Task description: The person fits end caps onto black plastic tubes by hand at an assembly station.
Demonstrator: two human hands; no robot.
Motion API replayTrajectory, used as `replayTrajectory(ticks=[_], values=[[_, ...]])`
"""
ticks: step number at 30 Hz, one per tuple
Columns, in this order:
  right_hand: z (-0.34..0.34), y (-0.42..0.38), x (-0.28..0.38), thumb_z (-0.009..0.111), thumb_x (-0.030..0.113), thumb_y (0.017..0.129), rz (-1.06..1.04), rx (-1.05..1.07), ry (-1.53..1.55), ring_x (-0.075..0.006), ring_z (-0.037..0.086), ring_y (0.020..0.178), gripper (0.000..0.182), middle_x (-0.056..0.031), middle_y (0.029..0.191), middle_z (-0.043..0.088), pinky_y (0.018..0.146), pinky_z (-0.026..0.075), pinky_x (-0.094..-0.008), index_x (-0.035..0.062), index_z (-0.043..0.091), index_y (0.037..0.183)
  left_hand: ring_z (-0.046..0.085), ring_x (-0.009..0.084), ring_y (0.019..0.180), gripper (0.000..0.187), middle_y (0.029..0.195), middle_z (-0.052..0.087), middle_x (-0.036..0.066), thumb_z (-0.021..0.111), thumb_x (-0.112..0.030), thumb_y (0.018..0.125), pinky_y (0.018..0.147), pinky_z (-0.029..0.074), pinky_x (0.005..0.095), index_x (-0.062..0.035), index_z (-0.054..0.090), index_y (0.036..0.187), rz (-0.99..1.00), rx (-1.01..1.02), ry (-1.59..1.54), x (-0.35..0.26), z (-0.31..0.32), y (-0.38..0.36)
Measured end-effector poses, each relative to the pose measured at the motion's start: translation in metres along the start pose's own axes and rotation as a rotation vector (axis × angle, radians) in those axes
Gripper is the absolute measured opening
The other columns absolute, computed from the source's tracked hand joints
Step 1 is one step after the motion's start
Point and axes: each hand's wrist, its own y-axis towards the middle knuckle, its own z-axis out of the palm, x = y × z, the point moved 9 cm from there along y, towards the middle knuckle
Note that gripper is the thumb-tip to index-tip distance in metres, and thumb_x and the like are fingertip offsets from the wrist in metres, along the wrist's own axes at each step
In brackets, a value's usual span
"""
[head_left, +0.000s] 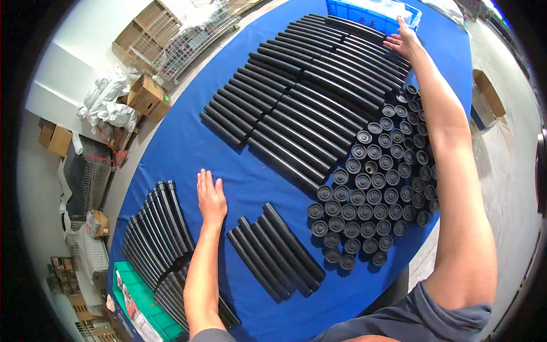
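Observation:
My left hand [211,196] lies flat on the blue cloth, fingers together and stretched out, between a fan of black tubes [154,231] and a small group of black tubes [275,251]. Reaching far forward, my right hand [403,41] is spread and empty, over the far right end of a large double row of black tubes [307,91]. Just beyond it stands a blue crate [364,18]. Many round black caps or tube ends [373,196] cluster beneath my right arm, which hides some of them.
A green bin [156,313] sits at the lower left, beside more black tubes. Cardboard boxes [147,98], white bags [108,100] and a wire cage [182,48] stand on the floor to the left. Another open box [487,97] is at the right.

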Motion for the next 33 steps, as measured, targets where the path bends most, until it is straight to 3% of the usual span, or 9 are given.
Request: replayTrajectory(ticks=[3, 4, 7, 15, 22, 25, 28, 33], values=[[0.013, -0.028, 0.008, 0.069, 0.050, 0.096, -0.002, -0.171, -0.025, -0.0395, 0.053, 0.131, 0.082, -0.0305, 0.148, 0.042, 0.093, 0.060, -0.0524, 0.0021, 0.036, 0.153, 0.035, 0.0389, 0.149, 0.052, 0.157, 0.043, 0.026, 0.051, -0.028, 0.107, 0.124, 0.027, 0.0480, 0.0076, 0.050, 0.145, 0.003, -0.008, -0.007, 0.000, -0.001, 0.000], [0.018, -0.023, 0.007, 0.064, 0.062, 0.095, -0.022, -0.046, -0.065, -0.0476, 0.040, 0.140, 0.098, -0.0344, 0.157, 0.025, 0.093, 0.059, -0.0577, 0.0073, 0.017, 0.162, 0.036, 0.0390, 0.149, 0.052, 0.157, 0.043, 0.026, 0.051, -0.028, 0.107, 0.124, 0.027, 0.0481, 0.0076, 0.050, 0.145, 0.001, -0.007, -0.009, -0.001, 0.000, 0.001], [0.022, -0.024, 0.004, 0.069, 0.064, 0.091, -0.001, -0.059, -0.077, -0.0459, 0.038, 0.143, 0.111, -0.0340, 0.160, 0.023, 0.101, 0.055, -0.0559, -0.0035, 0.014, 0.160, 0.036, 0.0394, 0.149, 0.052, 0.157, 0.043, 0.026, 0.052, -0.028, 0.106, 0.124, 0.027, 0.0481, 0.0076, 0.050, 0.144, -0.007, -0.002, -0.002, -0.003, -0.002, 0.000], [0.024, -0.015, -0.008, 0.070, 0.064, 0.089, 0.025, -0.052, -0.046, -0.0467, 0.036, 0.144, 0.112, -0.0340, 0.161, 0.022, 0.100, 0.056, -0.0562, -0.0023, 0.014, 0.160, 0.035, 0.0395, 0.149, 0.052, 0.157, 0.042, 0.026, 0.051, -0.029, 0.107, 0.124, 0.027, 0.0480, 0.0075, 0.049, 0.145, 0.005, -0.003, -0.003, -0.002, -0.002, 0.000], [0.026, -0.005, -0.013, 0.064, 0.051, 0.099, 0.057, -0.035, 0.069, -0.0472, 0.029, 0.148, 0.096, -0.0352, 0.161, 0.018, 0.099, 0.056, -0.0590, -0.0019, 0.012, 0.161, 0.037, 0.0404, 0.148, 0.051, 0.156, 0.044, 0.026, 0.053, -0.027, 0.107, 0.123, 0.029, 0.0492, 0.0073, 0.049, 0.145, 0.016, -0.020, -0.007, -0.002, -0.002, 0.000], [0.024, 0.001, -0.018, 0.063, 0.048, 0.100, 0.063, -0.066, 0.110, -0.0489, 0.034, 0.145, 0.082, -0.0340, 0.161, 0.018, 0.094, 0.059, -0.0614, 0.0087, 0.023, 0.160, 0.038, 0.0407, 0.148, 0.051, 0.155, 0.044, 0.026, 0.054, -0.026, 0.106, 0.122, 0.029, 0.0495, 0.0072, 0.050, 0.144, 0.016, -0.026, -0.003, -0.003, -0.003, -0.002], [0.025, 0.002, -0.020, 0.062, 0.042, 0.102, 0.055, -0.051, 0.157, -0.0476, 0.028, 0.148, 0.078, -0.0336, 0.163, 0.014, 0.095, 0.059, -0.0623, 0.0090, 0.022, 0.160, 0.038, 0.0407, 0.148, 0.050, 0.155, 0.045, 0.026, 0.054, -0.025, 0.106, 0.122, 0.030, 0.0493, 0.0069, 0.051, 0.144, 0.021, -0.037, -0.006, -0.003, -0.005, -0.002], [0.036, -0.002, -0.023, 0.054, 0.031, 0.108, 0.071, 0.010, 0.248, -0.0474, 0.043, 0.138, 0.060, -0.0303, 0.155, 0.032, 0.098, 0.058, -0.0634, 0.0044, 0.027, 0.154, 0.036, 0.0394, 0.149, 0.051, 0.156, 0.044, 0.025, 0.052, -0.029, 0.107, 0.123, 0.028, 0.0483, 0.0064, 0.051, 0.144, 0.002, -0.023, -0.010, -0.004, -0.005, -0.002]])
